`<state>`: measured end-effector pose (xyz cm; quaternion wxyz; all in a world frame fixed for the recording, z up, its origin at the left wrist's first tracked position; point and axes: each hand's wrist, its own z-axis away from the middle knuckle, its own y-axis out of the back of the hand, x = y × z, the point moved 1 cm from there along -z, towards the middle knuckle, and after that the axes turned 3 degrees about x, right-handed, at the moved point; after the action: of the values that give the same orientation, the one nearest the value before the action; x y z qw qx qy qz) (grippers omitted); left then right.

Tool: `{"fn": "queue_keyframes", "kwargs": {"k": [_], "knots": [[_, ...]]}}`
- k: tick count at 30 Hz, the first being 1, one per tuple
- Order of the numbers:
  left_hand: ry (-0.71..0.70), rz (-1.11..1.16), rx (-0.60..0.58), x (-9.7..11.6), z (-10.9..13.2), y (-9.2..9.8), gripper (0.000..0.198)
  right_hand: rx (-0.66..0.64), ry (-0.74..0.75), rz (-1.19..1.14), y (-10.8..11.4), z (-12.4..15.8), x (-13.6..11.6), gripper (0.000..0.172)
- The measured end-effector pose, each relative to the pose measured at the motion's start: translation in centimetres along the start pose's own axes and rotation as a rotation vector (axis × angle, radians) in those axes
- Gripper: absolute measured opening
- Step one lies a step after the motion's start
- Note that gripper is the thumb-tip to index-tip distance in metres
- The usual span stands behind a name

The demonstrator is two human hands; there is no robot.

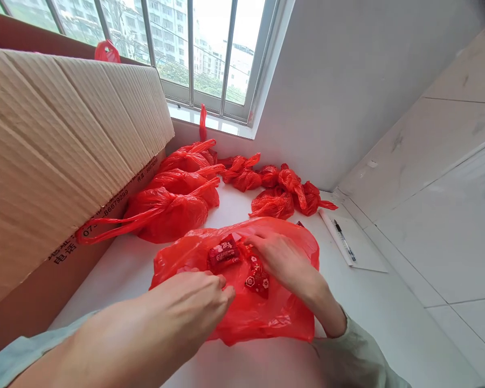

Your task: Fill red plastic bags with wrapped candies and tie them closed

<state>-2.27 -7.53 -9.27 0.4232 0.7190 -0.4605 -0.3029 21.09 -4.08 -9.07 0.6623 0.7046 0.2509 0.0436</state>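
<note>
Lying flat on the white bench (364, 323), the crinkled red plastic bag (250, 312) holds small red candy packets (224, 253), the left hand (194, 302) pinching its near edge, the right hand (281, 258) spread atop it, knotted red bags (178, 205) and a brown cardboard box (52, 151) beyond.

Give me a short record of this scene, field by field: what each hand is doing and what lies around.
left hand: left hand pressing the near edge of the flat red plastic bag
right hand: right hand resting on the bag beside small red sweet packets
behind: tied red plastic bags
left side: brown corrugated cardboard box
right side: black pen on white paper sheet
surface: white table
</note>
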Motion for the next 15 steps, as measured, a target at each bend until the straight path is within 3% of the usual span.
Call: {"fn": "queue_keyframes", "kwargs": {"k": [2,5,9,15], "knots": [[-0.097,-0.083,0.019,-0.2,0.9,0.0,0.066,0.004,0.183,-0.016,-1.6,-1.3,-0.9,0.039],[-0.068,-0.153,-0.026,-0.6,1.3,0.1,0.061,0.014,0.323,-0.048,-3.9,-2.8,-1.0,0.046],[-0.027,-0.189,-0.073,-0.9,0.4,0.6,0.053,-0.019,0.252,-0.105,-4.6,-3.2,0.1,0.037],[0.1,-0.161,-0.123,-1.8,-0.7,2.4,0.052,-0.149,0.069,-0.547,-1.5,-1.5,0.9,0.027]]}}
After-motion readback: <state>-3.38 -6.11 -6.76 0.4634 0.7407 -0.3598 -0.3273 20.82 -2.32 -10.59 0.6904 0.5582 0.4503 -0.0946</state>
